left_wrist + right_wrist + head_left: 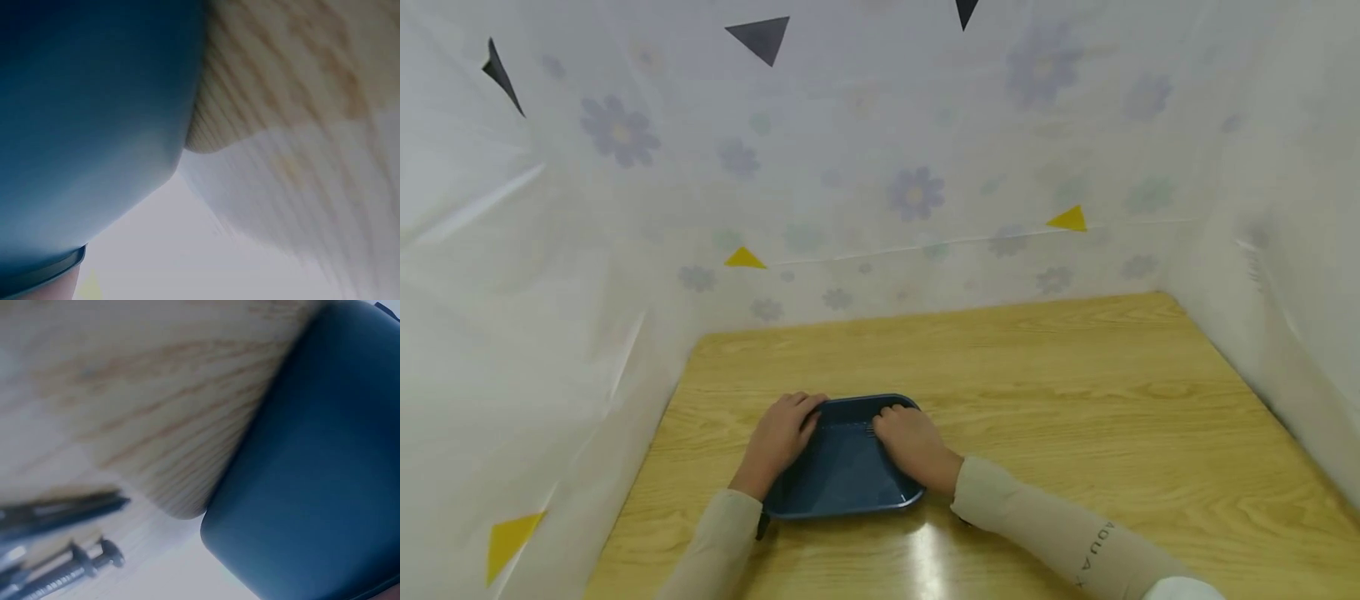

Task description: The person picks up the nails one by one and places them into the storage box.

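A dark blue rectangular tray [850, 475] with rounded corners and raised walls sits on the wooden table. My left hand [781, 437] grips its left wall toward the far corner, with the thumb on the inner side. Over the right wall lies my right hand [917, 446], its curled fingers reaching inside; a few thin pale lines, like tines, show beside the fingertips. Each wrist view is filled largely by the outer wall of the tray [94, 137], with a bit of skin at the rim in the lower corner.
Low in the right wrist view are a dark pointed rod [69, 509] and a slim dark piece with scale-like marks [69, 572]. White flowered sheeting [917, 150] walls the wood-grain table [1075, 400] at the back and sides, with yellow and black triangles on it.
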A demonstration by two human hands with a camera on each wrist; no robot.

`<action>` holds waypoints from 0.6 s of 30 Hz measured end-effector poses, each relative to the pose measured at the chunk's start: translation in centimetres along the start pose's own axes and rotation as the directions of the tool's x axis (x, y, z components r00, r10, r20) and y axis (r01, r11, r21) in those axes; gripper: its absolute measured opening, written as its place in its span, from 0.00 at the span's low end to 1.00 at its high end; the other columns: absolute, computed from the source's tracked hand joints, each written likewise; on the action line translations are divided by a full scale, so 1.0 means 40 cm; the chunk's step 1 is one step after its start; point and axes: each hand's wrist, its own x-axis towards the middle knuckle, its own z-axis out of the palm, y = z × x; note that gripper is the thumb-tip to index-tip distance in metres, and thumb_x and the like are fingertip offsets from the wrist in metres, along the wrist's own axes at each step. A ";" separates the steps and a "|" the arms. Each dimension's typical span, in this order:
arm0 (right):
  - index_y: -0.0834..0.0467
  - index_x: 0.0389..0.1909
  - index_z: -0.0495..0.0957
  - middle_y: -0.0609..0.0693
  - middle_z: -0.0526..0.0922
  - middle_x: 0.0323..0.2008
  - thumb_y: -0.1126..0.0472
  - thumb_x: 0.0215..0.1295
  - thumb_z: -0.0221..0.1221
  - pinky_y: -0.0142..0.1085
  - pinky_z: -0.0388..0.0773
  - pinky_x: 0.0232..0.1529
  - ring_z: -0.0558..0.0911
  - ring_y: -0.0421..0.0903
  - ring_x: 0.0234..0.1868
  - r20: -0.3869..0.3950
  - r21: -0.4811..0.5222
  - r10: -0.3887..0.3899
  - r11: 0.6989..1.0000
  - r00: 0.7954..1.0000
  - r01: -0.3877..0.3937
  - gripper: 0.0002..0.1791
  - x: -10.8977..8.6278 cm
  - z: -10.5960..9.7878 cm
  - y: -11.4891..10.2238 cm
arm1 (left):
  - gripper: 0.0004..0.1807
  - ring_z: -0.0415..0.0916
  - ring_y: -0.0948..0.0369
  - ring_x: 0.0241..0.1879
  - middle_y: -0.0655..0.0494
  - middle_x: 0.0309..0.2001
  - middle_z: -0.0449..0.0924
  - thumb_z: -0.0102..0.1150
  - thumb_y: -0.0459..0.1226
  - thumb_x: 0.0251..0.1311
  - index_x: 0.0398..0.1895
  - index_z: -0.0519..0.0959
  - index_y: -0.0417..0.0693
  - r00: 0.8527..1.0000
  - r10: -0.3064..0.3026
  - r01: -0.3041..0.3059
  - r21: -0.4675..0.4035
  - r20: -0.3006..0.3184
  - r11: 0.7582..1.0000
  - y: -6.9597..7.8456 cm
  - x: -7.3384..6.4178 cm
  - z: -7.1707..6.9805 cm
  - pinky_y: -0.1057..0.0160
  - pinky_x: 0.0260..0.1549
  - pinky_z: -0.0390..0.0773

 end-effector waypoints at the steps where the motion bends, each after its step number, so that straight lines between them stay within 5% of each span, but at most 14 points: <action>1: 0.53 0.33 0.82 0.49 0.80 0.30 0.64 0.64 0.61 0.37 0.79 0.32 0.78 0.46 0.31 0.004 0.000 0.003 1.000 1.000 -0.003 0.03 0.001 0.000 -0.001 | 0.17 0.76 0.55 0.39 0.55 0.40 0.80 0.62 0.36 0.62 0.54 0.80 0.51 1.000 -0.001 0.001 0.000 0.002 1.000 0.000 0.000 -0.001 0.54 0.38 0.78; 11: 0.53 0.33 0.82 0.49 0.80 0.29 0.62 0.66 0.59 0.35 0.79 0.30 0.78 0.45 0.30 -0.005 -0.024 0.009 1.000 1.000 -0.010 0.04 -0.001 -0.001 0.005 | 0.17 0.76 0.56 0.39 0.56 0.40 0.80 0.61 0.36 0.62 0.55 0.79 0.51 1.000 0.014 -0.014 -0.006 -0.004 1.000 0.001 0.007 0.005 0.56 0.38 0.78; 18: 0.54 0.29 0.80 0.49 0.78 0.26 0.62 0.64 0.61 0.35 0.77 0.26 0.77 0.44 0.27 -0.103 -0.019 -0.020 1.000 0.995 0.018 0.05 0.002 -0.001 0.018 | 0.17 0.76 0.56 0.38 0.55 0.39 0.80 0.62 0.36 0.62 0.55 0.79 0.49 1.000 0.020 -0.020 -0.012 -0.012 1.000 -0.007 0.021 0.010 0.55 0.38 0.78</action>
